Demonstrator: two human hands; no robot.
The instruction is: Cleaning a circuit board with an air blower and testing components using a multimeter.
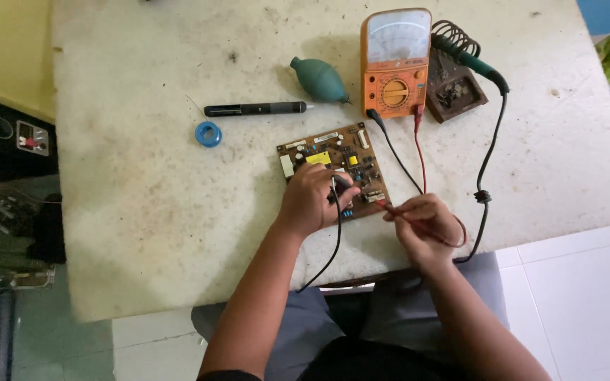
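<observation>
A brown circuit board (pixel 337 159) lies near the front edge of the worn white table (pixel 178 176). My left hand (pixel 310 200) rests on the board's front left part and grips a black test probe (pixel 335 190) whose tip touches the board. My right hand (pixel 425 222) holds a red test probe (pixel 386 207), its tip at the board's front right corner. Black and red leads run back to an orange analog multimeter (pixel 395 60) behind the board.
A soldering iron (pixel 471 60) sits in its coil stand at the back right, its black cord (pixel 485 169) running off the front edge. A green rubber blower (pixel 319 77), a black pen-shaped tool (pixel 255 109) and a blue solder spool (pixel 208 133) lie to the back left.
</observation>
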